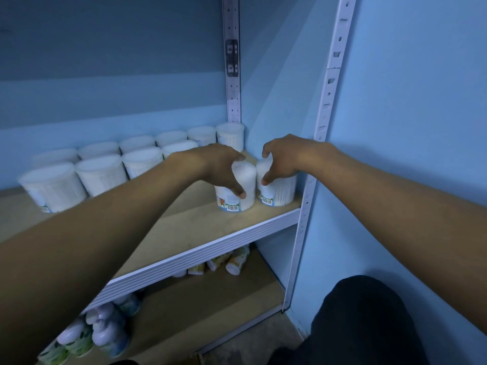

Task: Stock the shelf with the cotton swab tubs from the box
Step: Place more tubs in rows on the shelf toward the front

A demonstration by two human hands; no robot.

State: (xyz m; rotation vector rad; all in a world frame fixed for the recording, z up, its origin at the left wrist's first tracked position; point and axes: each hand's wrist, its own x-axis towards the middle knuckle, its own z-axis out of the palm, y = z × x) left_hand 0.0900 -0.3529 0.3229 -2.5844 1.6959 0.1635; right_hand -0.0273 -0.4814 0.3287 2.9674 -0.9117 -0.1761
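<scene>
The shelf [200, 227] is carrying two rows of cotton swab tubs [101, 173] running toward ten o'clock; at its three o'clock end the left hand [224, 167] is gripping one tub [243, 191] from above, while the right hand [283, 160] is gripping the neighbouring tub [280, 192], the two touching

Two cotton swab tubs upright side by side at the shelf's [200, 227] front right corner, touching or nearly so: left tub [235, 192] has a printed label with a barcode low on its wall, right tub [279, 192] shows swab sticks through clear plastic plus a barcode. Both are white-topped and partly covered from above. Stocked tubs [100, 173] stand upright in two rows along the back, blurred toward the left.
</scene>
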